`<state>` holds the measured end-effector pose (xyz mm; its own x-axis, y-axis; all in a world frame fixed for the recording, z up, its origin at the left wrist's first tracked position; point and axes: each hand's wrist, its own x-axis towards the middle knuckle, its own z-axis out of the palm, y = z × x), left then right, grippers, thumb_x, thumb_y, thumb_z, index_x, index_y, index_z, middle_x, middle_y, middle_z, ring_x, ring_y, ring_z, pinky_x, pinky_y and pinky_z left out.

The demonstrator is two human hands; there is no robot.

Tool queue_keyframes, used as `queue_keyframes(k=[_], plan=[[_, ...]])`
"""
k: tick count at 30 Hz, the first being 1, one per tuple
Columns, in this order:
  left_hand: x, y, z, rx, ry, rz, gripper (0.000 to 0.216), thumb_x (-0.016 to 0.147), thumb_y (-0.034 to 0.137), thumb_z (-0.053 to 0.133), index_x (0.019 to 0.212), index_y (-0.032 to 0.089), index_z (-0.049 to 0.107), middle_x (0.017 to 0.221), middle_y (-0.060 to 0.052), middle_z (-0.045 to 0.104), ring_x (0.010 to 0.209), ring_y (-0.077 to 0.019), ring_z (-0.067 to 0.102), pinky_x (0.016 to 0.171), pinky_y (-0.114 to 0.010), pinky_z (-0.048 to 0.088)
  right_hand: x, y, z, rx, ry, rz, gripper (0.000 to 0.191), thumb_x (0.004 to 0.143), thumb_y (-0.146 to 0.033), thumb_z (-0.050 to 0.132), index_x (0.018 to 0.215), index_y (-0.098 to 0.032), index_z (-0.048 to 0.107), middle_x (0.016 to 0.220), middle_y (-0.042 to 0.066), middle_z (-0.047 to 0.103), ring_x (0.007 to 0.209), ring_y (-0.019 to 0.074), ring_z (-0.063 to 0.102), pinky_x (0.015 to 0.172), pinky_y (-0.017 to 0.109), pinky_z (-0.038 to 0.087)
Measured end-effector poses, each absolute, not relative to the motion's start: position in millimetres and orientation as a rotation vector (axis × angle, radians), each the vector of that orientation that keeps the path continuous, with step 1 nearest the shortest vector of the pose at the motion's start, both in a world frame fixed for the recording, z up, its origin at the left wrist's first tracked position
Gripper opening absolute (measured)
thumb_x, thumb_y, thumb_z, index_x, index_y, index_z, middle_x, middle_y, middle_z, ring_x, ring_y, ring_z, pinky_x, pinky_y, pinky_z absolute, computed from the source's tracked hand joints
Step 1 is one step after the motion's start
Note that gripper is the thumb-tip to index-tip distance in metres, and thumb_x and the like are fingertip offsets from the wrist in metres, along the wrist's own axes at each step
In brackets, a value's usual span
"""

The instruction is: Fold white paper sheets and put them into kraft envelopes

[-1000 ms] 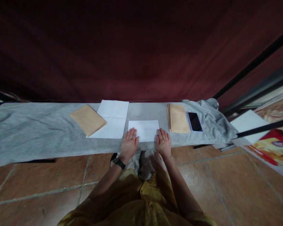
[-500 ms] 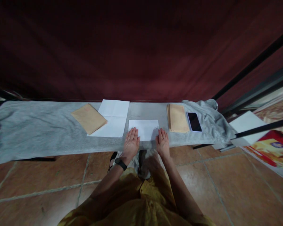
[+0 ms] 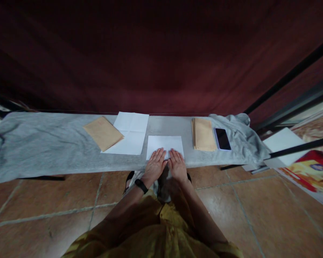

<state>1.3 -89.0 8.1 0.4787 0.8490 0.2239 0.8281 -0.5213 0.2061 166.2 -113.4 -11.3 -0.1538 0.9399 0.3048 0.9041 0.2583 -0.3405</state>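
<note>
Left hand: palm down, fingers out straight, laid over the near-left part of the white paper; nothing pinched that we can see.
Right hand: much the same on the near-right part, fingers extended, no grip; its thumb side lies just beside the left hand's.
White paper: flat on the worktop, far half showing beyond both hands. We cannot tell whether it is one layer or folded.
Paper's weight: very light, we judge; a brush of the hand could shift it.
Paper's stiffness: thin, easily bent, likely to keep any crease. Left of the left hand, the large sheet bears crossing fold lines.
Paper's slip: smooth-faced; we expect it to slide if pushed, and the grey cloth to ruck with it.
Paper's hold: we favour the side edges, just outside each hand, or the far corners past the fingertips, thumb below; pushing inward would buckle it.
Left envelopes: beyond and left of the left hand, overlapping the large sheet.
Right envelopes: beyond and right of the right hand.
Phone: farther right, just beside that stack.
</note>
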Motion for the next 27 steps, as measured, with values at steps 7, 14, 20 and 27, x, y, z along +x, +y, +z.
queue_keyframes(k=[7,14,20,27], plan=[[-7,-91,10,2.716,1.418,0.391,0.052,0.102,0.038,0.041,0.15,0.017,0.041,0.161,-0.012,0.031,0.151,-0.0244,0.024,0.124,-0.046,0.023,175,-118,-11,-1.736,-2.054,0.043,0.049,0.105,-0.031,0.031,0.15,-0.015,0.04,0.155,0.013,0.043,0.146,0.0237,0.034,0.119,0.048,0.027],[-11,-92,12,2.727,1.388,0.369,0.056,0.101,0.041,0.043,0.152,0.017,0.038,0.161,-0.012,0.031,0.151,-0.0246,0.023,0.124,-0.047,0.021,191,-123,-11,-1.777,-2.008,0.028,0.05,0.105,-0.031,0.029,0.151,-0.015,0.039,0.154,0.014,0.044,0.144,0.0248,0.036,0.118,0.051,0.028],[-17,-93,9,2.745,1.369,0.351,0.06,0.101,0.042,0.045,0.154,0.016,0.034,0.163,-0.011,0.028,0.152,-0.0241,0.02,0.125,-0.046,0.019,202,-127,-10,-1.82,-2.0,0.021,0.051,0.106,-0.033,0.028,0.151,-0.012,0.038,0.154,0.016,0.044,0.144,0.0253,0.035,0.118,0.05,0.027],[-18,-93,12,2.753,1.365,0.335,0.06,0.101,0.043,0.044,0.154,0.016,0.033,0.162,-0.012,0.03,0.152,-0.024,0.021,0.125,-0.046,0.019,206,-130,-15,-1.846,-1.973,-0.006,0.051,0.106,-0.033,0.028,0.151,-0.012,0.039,0.153,0.016,0.045,0.144,0.0257,0.035,0.118,0.05,0.026]])
